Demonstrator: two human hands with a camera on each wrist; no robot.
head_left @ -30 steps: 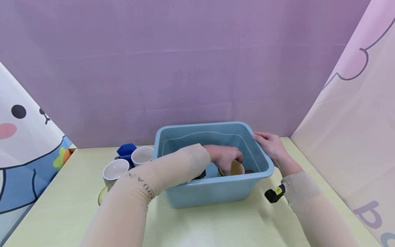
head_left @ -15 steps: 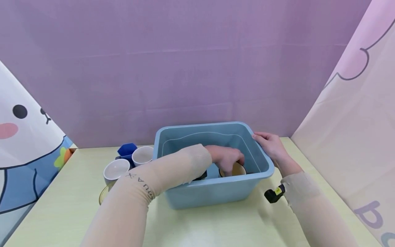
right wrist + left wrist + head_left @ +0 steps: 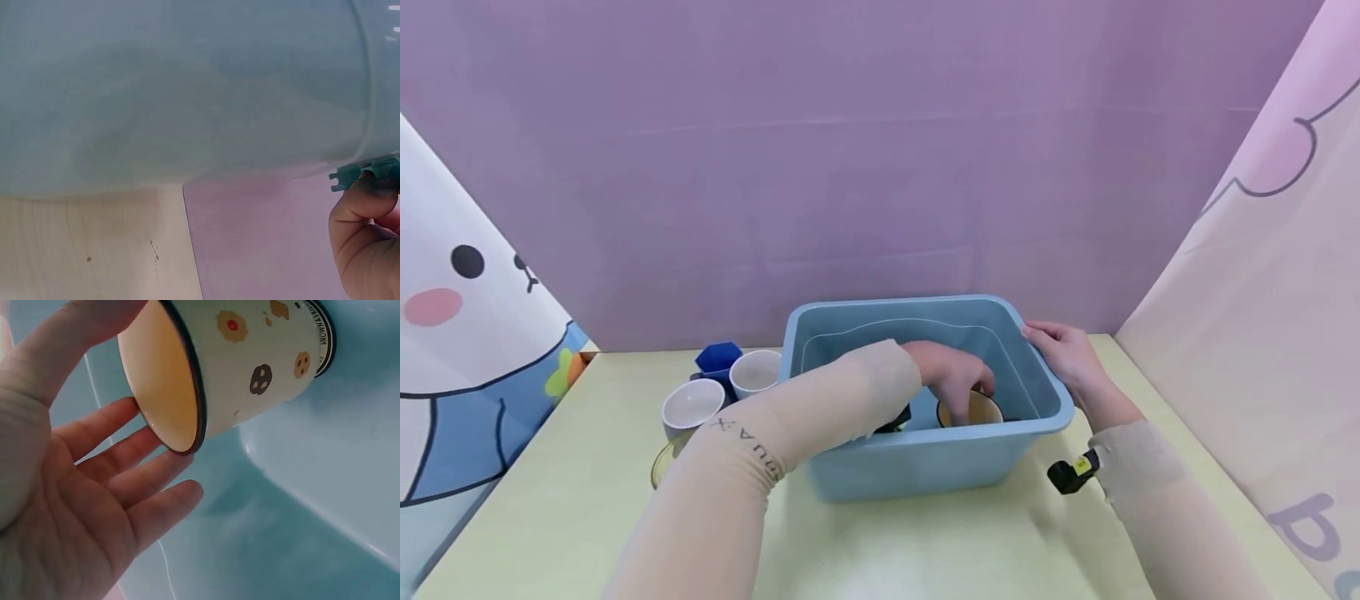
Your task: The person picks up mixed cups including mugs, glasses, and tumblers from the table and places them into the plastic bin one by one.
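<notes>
Inside the light blue plastic bin (image 3: 880,467) stands a cream mug (image 3: 985,408) with a dark rim and cookie prints. My left hand (image 3: 953,375) reaches down over the mug and holds it across the rim. In the left wrist view, the left hand's fingers (image 3: 147,475) touch one side of the mug's rim, and the thumb lies over the opposite side, its tip out of frame. At the bin's right end, my right hand (image 3: 1063,354) grips the rim, with its thumb on the teal edge in the right wrist view (image 3: 369,237).
Left of the bin, two white cups (image 3: 694,404) stand on the pale table (image 3: 550,500) beside a dark blue object (image 3: 718,358). A yellowish round thing (image 3: 664,458) is partly hidden by the left sleeve. A purple curtain (image 3: 880,167) hangs behind.
The head view has shifted slightly. The mug has settled a little lower in the bin with my left hand on it. My right hand stays at the bin's rim.
</notes>
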